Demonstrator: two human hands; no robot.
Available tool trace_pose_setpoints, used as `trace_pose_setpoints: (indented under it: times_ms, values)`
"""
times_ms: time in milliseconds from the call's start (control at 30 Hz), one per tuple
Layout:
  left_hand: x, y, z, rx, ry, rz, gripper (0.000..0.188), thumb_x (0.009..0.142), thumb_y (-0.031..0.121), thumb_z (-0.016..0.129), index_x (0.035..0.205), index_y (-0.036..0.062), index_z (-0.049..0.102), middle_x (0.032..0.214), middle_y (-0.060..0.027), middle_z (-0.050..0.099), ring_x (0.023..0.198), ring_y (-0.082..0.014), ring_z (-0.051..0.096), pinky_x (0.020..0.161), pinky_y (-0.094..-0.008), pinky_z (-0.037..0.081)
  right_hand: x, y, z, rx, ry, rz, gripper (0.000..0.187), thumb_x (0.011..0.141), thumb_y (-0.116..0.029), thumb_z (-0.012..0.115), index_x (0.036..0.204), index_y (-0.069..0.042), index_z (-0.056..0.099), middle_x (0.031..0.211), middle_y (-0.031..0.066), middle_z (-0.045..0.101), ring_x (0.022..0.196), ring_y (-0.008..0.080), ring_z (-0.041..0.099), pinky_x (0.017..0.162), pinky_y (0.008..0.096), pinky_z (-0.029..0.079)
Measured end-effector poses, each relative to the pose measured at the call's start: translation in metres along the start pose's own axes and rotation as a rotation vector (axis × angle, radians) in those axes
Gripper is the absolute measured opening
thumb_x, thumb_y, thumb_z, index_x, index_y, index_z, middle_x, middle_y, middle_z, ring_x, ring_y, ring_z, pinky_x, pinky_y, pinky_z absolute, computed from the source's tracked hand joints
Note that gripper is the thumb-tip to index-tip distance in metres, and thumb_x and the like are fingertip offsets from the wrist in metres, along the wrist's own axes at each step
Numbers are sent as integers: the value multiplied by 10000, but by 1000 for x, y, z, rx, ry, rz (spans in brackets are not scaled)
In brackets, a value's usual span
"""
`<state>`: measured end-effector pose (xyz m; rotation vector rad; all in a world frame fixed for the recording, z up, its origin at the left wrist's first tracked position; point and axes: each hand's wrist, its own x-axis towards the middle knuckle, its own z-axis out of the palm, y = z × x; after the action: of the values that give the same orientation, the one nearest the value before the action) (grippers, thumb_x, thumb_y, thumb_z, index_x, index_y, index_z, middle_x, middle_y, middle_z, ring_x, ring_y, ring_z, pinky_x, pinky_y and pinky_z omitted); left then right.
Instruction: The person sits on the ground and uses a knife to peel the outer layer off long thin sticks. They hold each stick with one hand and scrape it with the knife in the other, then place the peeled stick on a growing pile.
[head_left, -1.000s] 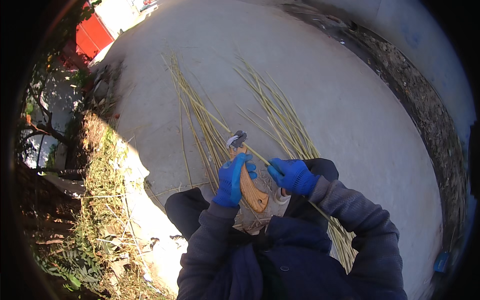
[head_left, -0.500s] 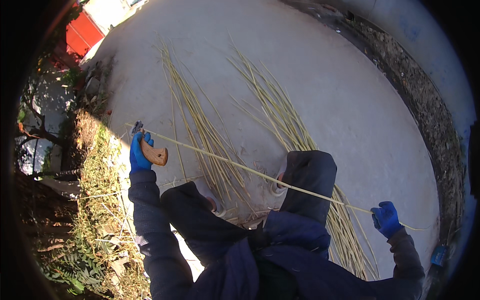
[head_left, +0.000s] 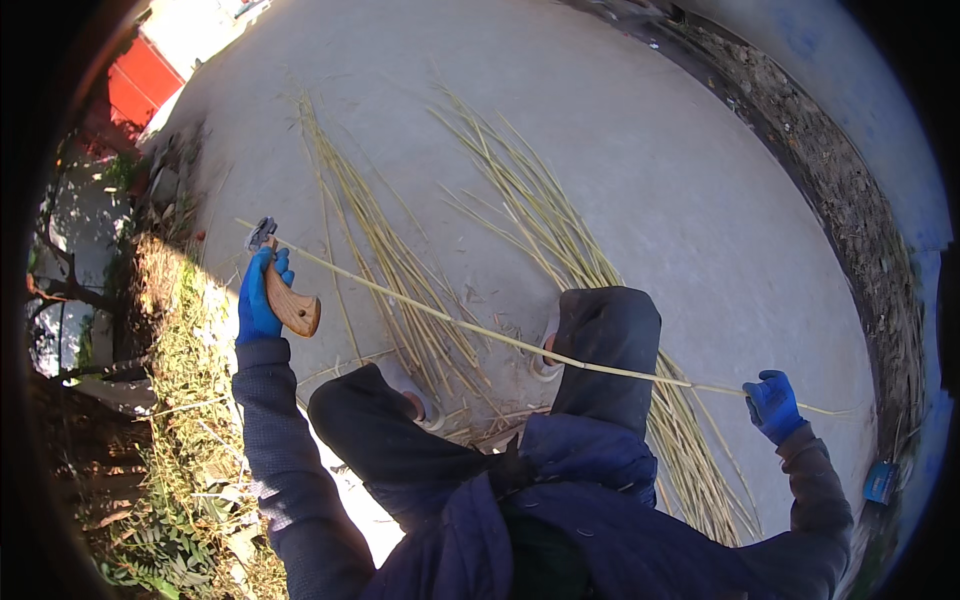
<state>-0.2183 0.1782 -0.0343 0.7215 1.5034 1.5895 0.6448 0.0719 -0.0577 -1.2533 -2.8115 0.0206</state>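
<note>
My left hand, in a blue glove, is closed around the curved wooden handle of a tool with a small grey metal head. That head meets a long, thin, pale green-yellow stalk near the stalk's left end. The stalk slants down to the right, across my knees. At the far right my right hand, also gloved in blue, is closed on the stalk close to its thin end, which sticks out beyond the hand. Whether the metal head grips the stalk or only touches it, I cannot tell.
A loose pile of similar stalks lies ahead on the concrete ground. Another bundle runs under my right leg. Dry plants and leaves border the left side. A blue object lies at the right edge.
The whole view has shifted a little, with the ground and stalks sliding left. My left hand with the tool sits slightly higher and further left; both hands keep their grip.
</note>
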Motion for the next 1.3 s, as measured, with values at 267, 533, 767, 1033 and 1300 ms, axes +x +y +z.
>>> trace_pose_setpoints:
  times_ms: [267,533,767,1033,1300]
  values:
    - [40,-7,-87,-211,157,69,495,964,351,621,1349,49,544,1334,-119,567,1099,-208,558,1020,-358,443,-98,23,12,171,-75,497,236,793,-1,677,1005,-89,621,699,37,552,678,240,566,889,395,466]
    - [14,17,-145,-142,-12,130,406,1022,302,542,1358,74,546,1228,-28,619,822,-65,576,713,-247,530,-152,26,16,-350,3,314,257,829,-46,682,1079,-76,629,711,79,581,717,309,571,823,444,461]
    - [-25,-54,2,169,-208,-176,641,964,481,581,1445,67,488,1361,-45,547,994,-104,526,866,-270,433,-101,0,90,-206,-20,398,74,863,-111,638,936,-117,632,584,42,555,554,283,549,600,431,405]
    - [-34,-139,38,303,-449,-219,723,987,527,519,1514,56,373,1474,-98,454,1379,-249,384,1156,-435,248,-79,-44,200,-133,-127,680,78,871,-164,563,899,-139,631,657,56,642,622,293,638,595,443,428]
    - [-16,-171,15,299,-543,-263,774,992,515,484,1572,59,247,1645,-105,216,1531,-282,130,1224,-466,42,-74,-72,266,-74,-412,1008,175,919,-220,533,938,-174,701,736,44,700,709,260,685,626,423,434]
